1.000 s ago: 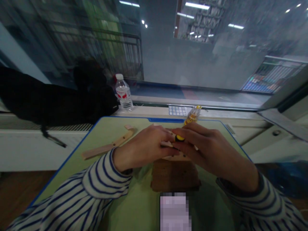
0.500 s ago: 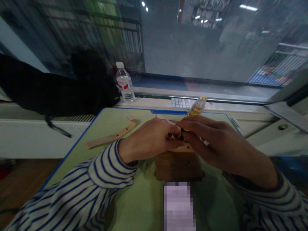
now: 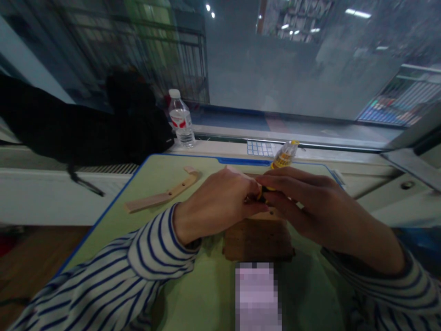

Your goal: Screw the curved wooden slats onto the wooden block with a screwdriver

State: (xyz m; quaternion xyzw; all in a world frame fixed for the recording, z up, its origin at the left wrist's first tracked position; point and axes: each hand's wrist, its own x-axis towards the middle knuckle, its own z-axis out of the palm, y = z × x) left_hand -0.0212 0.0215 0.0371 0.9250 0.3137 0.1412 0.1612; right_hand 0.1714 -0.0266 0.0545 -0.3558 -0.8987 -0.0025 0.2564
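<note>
My left hand and my right hand meet over the middle of the green desk, fingers curled together. My right hand grips a yellow-handled screwdriver whose clear yellow end sticks up behind the fingers. My left hand pinches a small light wooden piece that my fingers mostly hide. Below both hands lies a dark brown wooden block.
A long curved wooden strip lies on the desk's left part. A water bottle and a black bag sit on the white sill by the window. A small grid card lies on the sill.
The view has shifted slightly; my hands have drawn closer together and now cover the screwdriver's yellow collar and the light wooden piece. The strip and bottle have not moved.
</note>
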